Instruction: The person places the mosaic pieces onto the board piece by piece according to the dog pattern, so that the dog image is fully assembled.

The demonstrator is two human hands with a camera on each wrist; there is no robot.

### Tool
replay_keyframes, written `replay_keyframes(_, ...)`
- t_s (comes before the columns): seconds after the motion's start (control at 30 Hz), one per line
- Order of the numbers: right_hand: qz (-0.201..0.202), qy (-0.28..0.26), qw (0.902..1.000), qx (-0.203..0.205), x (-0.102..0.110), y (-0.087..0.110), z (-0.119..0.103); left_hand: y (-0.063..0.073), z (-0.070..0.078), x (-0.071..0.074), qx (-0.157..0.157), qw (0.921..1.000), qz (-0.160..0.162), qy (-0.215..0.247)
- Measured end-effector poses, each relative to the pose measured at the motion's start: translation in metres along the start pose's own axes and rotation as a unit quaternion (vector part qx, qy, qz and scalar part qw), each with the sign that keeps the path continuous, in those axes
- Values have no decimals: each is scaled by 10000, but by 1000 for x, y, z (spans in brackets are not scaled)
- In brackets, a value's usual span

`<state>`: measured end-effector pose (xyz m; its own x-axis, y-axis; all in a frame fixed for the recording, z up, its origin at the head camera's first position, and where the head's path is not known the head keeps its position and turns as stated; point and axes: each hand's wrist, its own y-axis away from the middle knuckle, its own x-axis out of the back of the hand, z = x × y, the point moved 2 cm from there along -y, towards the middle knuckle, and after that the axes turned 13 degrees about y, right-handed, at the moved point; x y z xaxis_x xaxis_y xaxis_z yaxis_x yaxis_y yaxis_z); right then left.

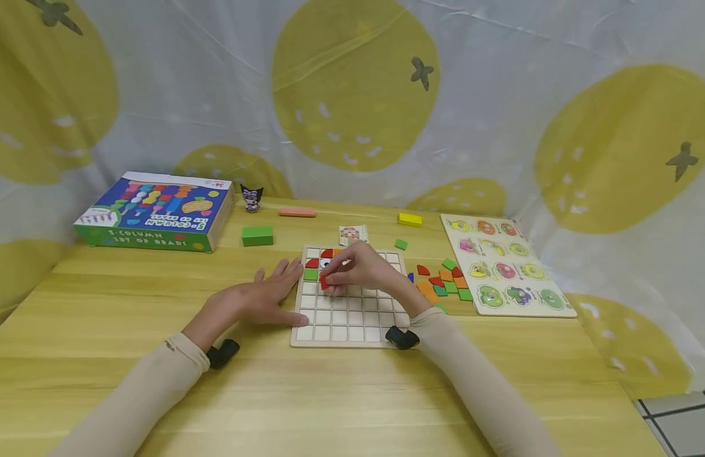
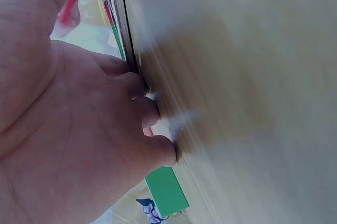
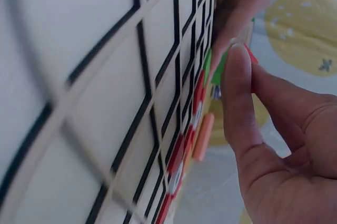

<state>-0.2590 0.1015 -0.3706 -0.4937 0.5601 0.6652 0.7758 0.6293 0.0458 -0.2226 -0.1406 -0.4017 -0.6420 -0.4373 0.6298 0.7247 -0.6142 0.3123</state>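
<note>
A pale wooden grid board [image 1: 341, 317] lies on the table. My right hand [image 1: 358, 266] is above its upper left part, pinching a small red tile [image 1: 324, 283] between thumb and fingertips. In the right wrist view the same red tile [image 3: 251, 54] shows as a sliver, apart from the board. Near the held tile, a green tile [image 1: 310, 274], a red rounded tile [image 1: 312, 263] and an eye-patterned tile [image 1: 325, 263] sit in squares; my right hand hides others. My left hand [image 1: 255, 301] rests at the board's left edge, fingers extended and thumb over the lower left squares.
Loose coloured tiles [image 1: 450, 287] lie right of the board, beside a fruit puzzle board [image 1: 472, 301]. Behind are a pattern card [image 1: 352, 235], yellow block [image 1: 410, 219], pink stick [image 1: 297, 212], green block [image 1: 257, 237] and figurine [image 1: 251, 199]. A bead-set box [image 1: 158, 209] stands at left.
</note>
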Motion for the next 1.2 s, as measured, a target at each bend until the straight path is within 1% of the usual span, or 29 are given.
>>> replay_keyframes(0.07, -4, -58, 9999, -95, -7, -6, -3, 1, 2, 1, -79, 10000, -15, 59)
replay_keyframes(0.17, -45, -199, 9992, -341, -15, -13, -6, 0, 0, 0, -65, 10000, -17, 71)
replay_keyframes(0.23, -20, -112, 9988, -466, -19, -16, -6, -2, 0, 1, -70, 9999, -40, 80)
replay_keyframes(0.3, 37, 111, 9985, -535, -21, -18, -8, -3, -1, 0, -64, 9999, -59, 82)
replay_keyframes(0.43, 179, 793, 9959, -399, -22, -21, -14, -7, -5, 0, -50, 9999, -85, 55)
replay_keyframes(0.57, 315, 1392, 9894, -273, -20, -22, -16, -7, -6, 0, 57, 10000, -74, 25)
replay_keyframes(0.73, 367, 1483, 9880, -244, -15, -18, -13, -5, -4, 0, 200, 9997, -52, -90)
replay_keyframes(0.83, 299, 1459, 9887, -167, -15, -17, -10, -5, -2, 1, 136, 9999, -60, -15)
replay_keyframes(0.97, 168, 1550, 9877, -71, -19, -19, -7, -9, -8, -1, 209, 9997, -53, -67)
replay_keyframes(1.07, 145, 1635, 9864, -32, -20, -20, -7, -11, -13, -2, 268, 9995, -38, -146)
replay_keyframes(1.2, 49, 1619, 9868, -57, -16, -17, -8, -11, -12, -2, 239, 9996, -38, -123)
